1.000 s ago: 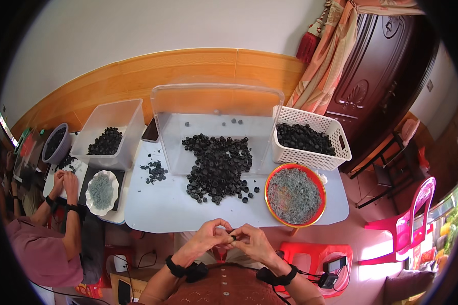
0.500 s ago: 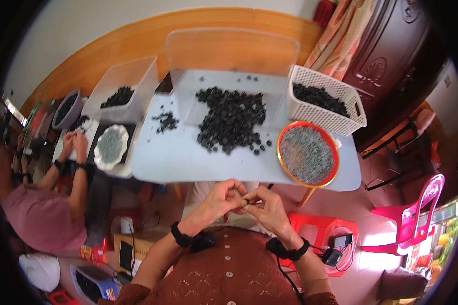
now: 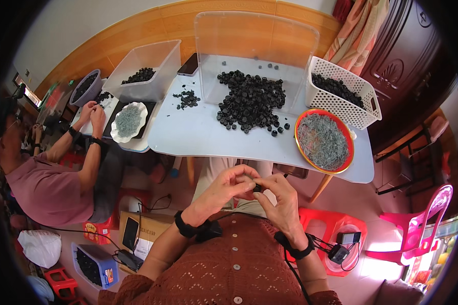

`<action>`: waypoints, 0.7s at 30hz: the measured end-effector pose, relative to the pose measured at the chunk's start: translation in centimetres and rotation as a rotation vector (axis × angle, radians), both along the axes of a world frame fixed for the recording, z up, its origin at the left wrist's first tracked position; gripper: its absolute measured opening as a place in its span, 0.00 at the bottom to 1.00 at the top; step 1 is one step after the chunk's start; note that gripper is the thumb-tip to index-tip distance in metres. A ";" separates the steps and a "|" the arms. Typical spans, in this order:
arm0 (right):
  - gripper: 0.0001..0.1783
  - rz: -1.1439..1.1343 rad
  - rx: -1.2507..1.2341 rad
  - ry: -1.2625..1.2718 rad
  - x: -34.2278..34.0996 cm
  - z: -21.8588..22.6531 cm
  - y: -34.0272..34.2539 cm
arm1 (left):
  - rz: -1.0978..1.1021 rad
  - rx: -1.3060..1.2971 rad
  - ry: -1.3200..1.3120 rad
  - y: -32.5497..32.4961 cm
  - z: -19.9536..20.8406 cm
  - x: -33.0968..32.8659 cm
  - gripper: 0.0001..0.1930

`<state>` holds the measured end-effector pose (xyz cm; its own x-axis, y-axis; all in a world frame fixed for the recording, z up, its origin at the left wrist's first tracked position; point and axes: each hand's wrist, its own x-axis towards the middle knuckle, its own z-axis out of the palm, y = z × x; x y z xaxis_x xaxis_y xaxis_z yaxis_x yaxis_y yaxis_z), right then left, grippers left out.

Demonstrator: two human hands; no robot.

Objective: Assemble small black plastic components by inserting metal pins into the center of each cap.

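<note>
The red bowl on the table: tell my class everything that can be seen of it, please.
The red bowl is round and wide, with a gold-coloured edge; whether it is plastic or metal I cannot tell. It stands upright, filled with thin, grey, loosely tangled-looking pieces. It rests on the pale table toward the right, close to the front edge, nearer the person than the white perforated basket. No hand touches it.

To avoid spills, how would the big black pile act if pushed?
The big black pile would probably scatter, since its pieces lie loose. Some may roll, as they look round. Being small, each is likely light.
</note>
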<state>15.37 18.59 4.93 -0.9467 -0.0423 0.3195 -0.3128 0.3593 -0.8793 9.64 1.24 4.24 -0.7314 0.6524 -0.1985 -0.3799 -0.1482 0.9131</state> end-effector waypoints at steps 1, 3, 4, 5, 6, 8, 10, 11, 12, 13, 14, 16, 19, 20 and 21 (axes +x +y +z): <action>0.17 -0.005 0.022 0.031 0.3 0.1 -0.1 | 0.005 0.047 -0.078 0.0 0.0 0.1 0.12; 0.20 -0.016 0.063 0.124 0.7 0.2 -0.2 | 0.004 0.132 -0.132 0.1 -0.5 0.3 0.13; 0.20 -0.017 0.065 0.126 1.0 0.2 -0.3 | 0.005 0.216 -0.188 0.1 -0.7 0.4 0.14; 0.21 -0.084 0.042 0.184 1.2 0.2 -0.6 | 0.005 0.218 -0.184 0.2 -0.6 0.6 0.14; 0.21 -0.150 0.020 0.242 1.5 0.1 -0.8 | -0.001 0.238 -0.169 0.4 -0.4 0.7 0.14; 0.21 -0.198 0.063 0.324 2.0 -0.4 -0.9 | -0.008 0.260 -0.149 0.4 -0.3 1.0 0.14; 0.21 -0.247 0.105 0.405 2.3 -0.5 -1.1 | 0.006 0.279 -0.135 0.3 -0.5 1.4 0.14; 0.20 -0.275 0.135 0.429 2.4 -0.5 -1.4 | 0.008 0.280 -0.131 0.3 -0.4 1.6 0.14; 0.19 -0.302 0.164 0.453 2.6 -0.5 -1.6 | 0.018 0.239 -0.066 0.3 -0.4 1.9 0.13; 0.19 -0.300 0.163 0.456 2.7 -0.5 -1.7 | 0.029 0.198 0.000 0.2 -0.2 2.1 0.12; 0.19 -0.307 0.167 0.472 3.0 -0.6 -1.7 | 0.029 0.199 0.000 0.3 0.0 2.4 0.12; 0.19 -0.314 0.170 0.489 3.3 -0.8 -1.8 | 0.063 0.194 0.102 0.3 0.7 2.8 0.10; 0.18 -0.312 0.120 0.489 3.6 -0.9 -1.7 | 0.056 0.109 0.142 0.1 0.9 3.0 0.10; 0.18 -0.319 0.104 0.488 3.6 -1.1 -1.8 | 0.053 0.104 0.141 0.1 0.9 3.0 0.10; 0.17 -0.329 0.088 0.487 3.6 -1.2 -1.8 | 0.059 0.092 0.138 0.2 0.8 3.0 0.10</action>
<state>18.97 16.84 3.77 -0.6598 0.1821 0.7290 -0.5327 0.5709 -0.6247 12.59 1.49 5.05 -0.7854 0.6180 -0.0348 -0.2397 -0.2519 0.9376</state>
